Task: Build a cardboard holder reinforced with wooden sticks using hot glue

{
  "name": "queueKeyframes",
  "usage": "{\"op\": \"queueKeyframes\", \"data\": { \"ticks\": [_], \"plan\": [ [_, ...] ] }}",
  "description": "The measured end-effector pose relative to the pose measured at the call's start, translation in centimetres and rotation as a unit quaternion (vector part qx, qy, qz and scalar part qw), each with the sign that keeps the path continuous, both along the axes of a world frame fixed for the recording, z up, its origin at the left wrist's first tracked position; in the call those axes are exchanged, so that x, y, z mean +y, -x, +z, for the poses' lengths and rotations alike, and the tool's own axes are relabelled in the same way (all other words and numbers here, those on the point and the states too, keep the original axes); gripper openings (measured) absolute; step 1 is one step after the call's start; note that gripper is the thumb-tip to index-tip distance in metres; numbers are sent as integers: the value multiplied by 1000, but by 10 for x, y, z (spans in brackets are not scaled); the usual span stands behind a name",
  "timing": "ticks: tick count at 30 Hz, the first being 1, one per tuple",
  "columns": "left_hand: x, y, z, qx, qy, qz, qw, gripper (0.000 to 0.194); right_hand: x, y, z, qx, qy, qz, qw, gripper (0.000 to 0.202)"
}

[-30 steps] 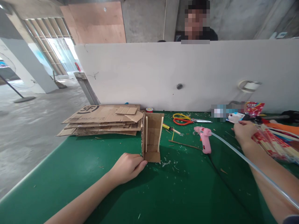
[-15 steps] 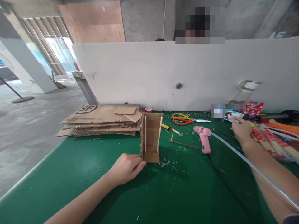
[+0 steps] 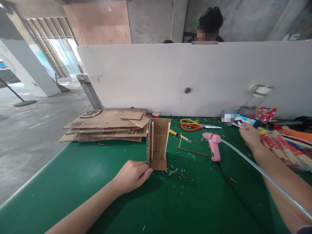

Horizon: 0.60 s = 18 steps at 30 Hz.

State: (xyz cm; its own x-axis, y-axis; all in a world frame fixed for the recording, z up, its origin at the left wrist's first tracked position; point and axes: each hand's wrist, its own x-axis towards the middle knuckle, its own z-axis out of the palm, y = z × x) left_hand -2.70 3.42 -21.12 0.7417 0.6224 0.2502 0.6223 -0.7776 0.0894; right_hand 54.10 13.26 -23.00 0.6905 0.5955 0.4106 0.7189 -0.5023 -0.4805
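Observation:
In the middle of the green table stands a folded cardboard structure (image 3: 159, 136), upright, with two thin wooden sticks along its sides. My left hand (image 3: 134, 175) is closed at its lower front left corner, thumb in front; some fingertips are hidden. At the far right my right hand (image 3: 251, 135) reaches over to a phone (image 3: 250, 121) lying near the partition. A finger is stretched out onto its lit screen, and the hand holds nothing that I can see. Left of that hand, a pink hot glue gun (image 3: 214, 146) lies on the table with a long clear glue stick in its back.
Flattened cardboard boxes (image 3: 107, 125) are stacked at the back left. Scissors (image 3: 195, 125), a yellow cutter (image 3: 173, 132) and a thin stick (image 3: 192, 151) lie behind the glue gun. Packaged sticks (image 3: 280, 146) fill the right side. A white partition (image 3: 146, 74) borders the table; a person is beyond.
The phone's screen looks brighter, and my right hand has shifted slightly on it. My left hand and the cardboard structure stay in place. The person beyond the partition has moved slightly.

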Motion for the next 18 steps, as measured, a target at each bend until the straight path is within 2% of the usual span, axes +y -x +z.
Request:
{"op": "queueKeyframes", "data": {
  "ticks": [8, 18],
  "plan": [
    [0, -1, 1, -5, 4, 0, 1000, 41, -5, 12, 10, 84, 12, -5, 996, 55],
    [0, -1, 0, -1, 4, -2, 1000, 42, -4, 9, 13, 85, 62, -4, 994, 58]
  ]
}}
